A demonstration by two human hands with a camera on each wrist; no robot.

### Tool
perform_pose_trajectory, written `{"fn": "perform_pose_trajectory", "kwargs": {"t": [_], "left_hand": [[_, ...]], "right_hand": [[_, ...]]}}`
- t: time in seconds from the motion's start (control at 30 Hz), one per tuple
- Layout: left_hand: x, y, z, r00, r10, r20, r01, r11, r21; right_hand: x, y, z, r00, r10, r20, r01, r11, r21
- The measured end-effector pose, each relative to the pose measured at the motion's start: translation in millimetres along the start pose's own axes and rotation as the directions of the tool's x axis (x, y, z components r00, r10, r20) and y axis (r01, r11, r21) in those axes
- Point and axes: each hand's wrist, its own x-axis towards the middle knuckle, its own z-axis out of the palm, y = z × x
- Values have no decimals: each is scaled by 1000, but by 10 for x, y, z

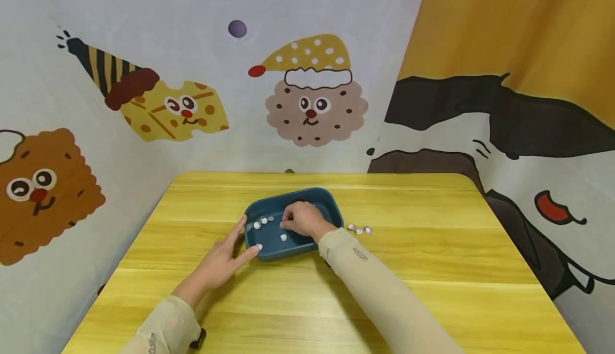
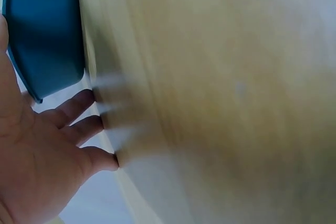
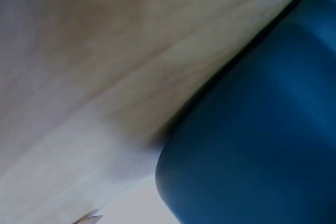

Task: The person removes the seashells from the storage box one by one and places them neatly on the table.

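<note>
A dark blue rectangular tray (image 1: 288,252) with rounded corners stands on the table, several small whitish pieces (image 1: 257,225) lying in it. My left hand (image 1: 218,263) is at its left end, index finger and thumb spread against the rim. In the left wrist view the other fingers (image 2: 86,129) stretch out beside the tray wall (image 2: 47,30). Reaching over the near side, my right hand (image 1: 305,219) is inside the tray with bent fingers, thumb and index close together; I cannot tell whether they pinch a piece. Only the tray's outer wall (image 3: 252,145) shows large in the right wrist view.
Three small whitish-purple pieces (image 1: 358,230) lie on the yellow wood-grain table (image 1: 408,268), just right of the tray. Behind the table hangs a cloth (image 1: 192,33) printed with cartoon food figures.
</note>
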Motion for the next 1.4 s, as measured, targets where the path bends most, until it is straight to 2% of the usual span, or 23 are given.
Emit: {"fn": "perform_pose_trajectory", "kwargs": {"t": [0.3, 0.4, 0.67, 0.93, 1.07, 1.2, 1.3, 1.4], "left_hand": [[-50, -13, -19, 1000, -10, -4, 10, 1000, -28], [-78, 55, -38, 1000, -23, -5, 23, 999, -29], [-196, 334, 3, 992, -122, -25, 119, 988, -97], [-196, 379, 68, 992, -120, -25, 117, 989, -87], [-175, 367, 98, 993, -113, -21, 112, 991, -78], [-184, 348, 105, 993, -112, -21, 111, 992, -66], [-204, 344, 94, 993, -117, -19, 116, 992, -56], [-226, 335, 82, 992, -121, -17, 120, 992, -44]], "right_hand": [[6, -49, 4, 1000, -20, 8, 21, 1000, -11], [2, -51, -11, 1000, -16, 7, 16, 1000, -4], [2, -44, -60, 1000, -15, -5, 15, 999, -35], [-19, -13, -76, 1000, -18, 16, 18, 999, -29], [-25, 29, -106, 999, -26, 30, 24, 997, 76], [-76, 32, -231, 1000, -29, 7, 26, 969, 246], [-205, 7, -449, 998, -58, -34, 65, 940, 334], [-433, 39, -752, 996, -62, -65, 83, 918, 388]]}}
